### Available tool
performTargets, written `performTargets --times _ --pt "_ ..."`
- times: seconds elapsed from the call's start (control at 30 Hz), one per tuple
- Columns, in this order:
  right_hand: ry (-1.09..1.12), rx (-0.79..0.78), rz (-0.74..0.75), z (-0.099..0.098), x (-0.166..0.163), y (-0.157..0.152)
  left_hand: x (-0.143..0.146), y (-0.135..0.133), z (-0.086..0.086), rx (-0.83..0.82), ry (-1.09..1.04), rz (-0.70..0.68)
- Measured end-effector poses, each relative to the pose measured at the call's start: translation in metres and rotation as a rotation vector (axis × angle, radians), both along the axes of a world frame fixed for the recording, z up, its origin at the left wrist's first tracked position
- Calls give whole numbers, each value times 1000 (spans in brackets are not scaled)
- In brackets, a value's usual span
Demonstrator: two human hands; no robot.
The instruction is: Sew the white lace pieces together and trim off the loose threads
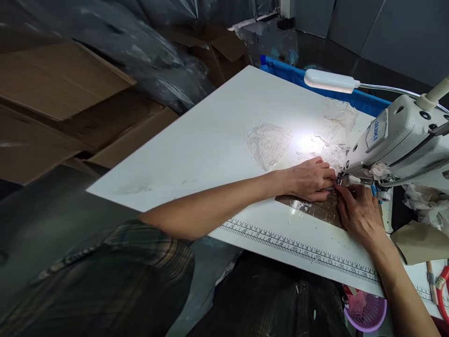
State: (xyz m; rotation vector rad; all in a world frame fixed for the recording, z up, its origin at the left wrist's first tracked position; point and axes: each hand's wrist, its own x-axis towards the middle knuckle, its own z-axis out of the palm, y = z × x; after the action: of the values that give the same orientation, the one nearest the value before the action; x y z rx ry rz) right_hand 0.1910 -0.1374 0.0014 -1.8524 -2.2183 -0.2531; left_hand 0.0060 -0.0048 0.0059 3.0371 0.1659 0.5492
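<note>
My left hand [307, 179] lies beside the presser foot of a white sewing machine [400, 135], its fingers curled down on the edge of some white lace [331, 152]. Close by, on the near side of the foot, my right hand [361, 210] pinches with thumb and fingertips; the lace edge there is mostly covered by the hands. Under both hands is a brown, shiny plate [315, 208] on the table. A separate fan-shaped lace piece [268, 144] rests flat to the left of the machine.
A lit lamp [331, 81] shines over the white table [210, 150], which has a printed ruler along its front edge. Red-handled scissors [442, 285] and brown paper [421, 241] lie at right. A purple basket [368, 313] hangs below. Cardboard boxes [63, 84] stand left.
</note>
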Motion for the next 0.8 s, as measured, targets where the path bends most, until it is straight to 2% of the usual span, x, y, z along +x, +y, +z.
performTargets --times 0.23,0.4,0.53,0.67,0.8 --pt "36 -25 -26 1 -3 1 0 -1 -1 49 63 45" --pt "341 -90 13 7 17 -1 0 -1 -2 27 22 60" --pt "515 -158 -52 11 36 6 0 -1 -1 38 47 81" --pt "554 -84 -94 12 38 13 -1 0 0 53 73 89" --pt "552 30 -112 15 33 -1 -1 0 0 56 76 89"
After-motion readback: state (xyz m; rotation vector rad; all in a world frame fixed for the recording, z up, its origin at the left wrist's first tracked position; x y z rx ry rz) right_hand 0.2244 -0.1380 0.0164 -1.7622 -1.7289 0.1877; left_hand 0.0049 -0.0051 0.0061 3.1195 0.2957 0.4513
